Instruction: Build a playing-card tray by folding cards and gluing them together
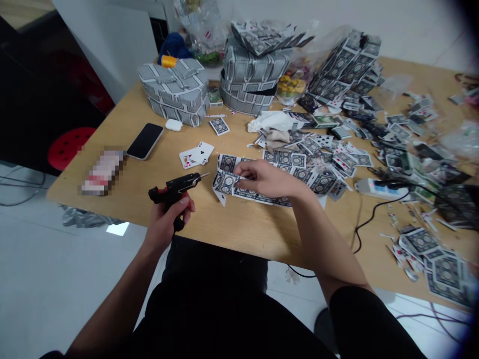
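My left hand [170, 217] is wrapped around the grip of a black glue gun [175, 190] with red parts. Its metal nozzle points right, a short gap away from a long folded strip of joined playing cards [226, 183]. Over that strip, my right hand [264, 178] is closed, fingers curled and pinching near the strip's left end. The fingertips partly hide what they grip. Patterned dark card backs face up along the strip, and a white corner sticks out below its left end. Two loose face-up cards [197, 155] lie just behind the nozzle.
Woven grey card boxes [174, 92] stand at the back, near a folded-card structure [344, 70]. Scattered cards [445, 269] cover the right side. A power strip [381, 188] with a black cable lies there too. A phone [145, 141] and white earbud case [174, 124] rest left.
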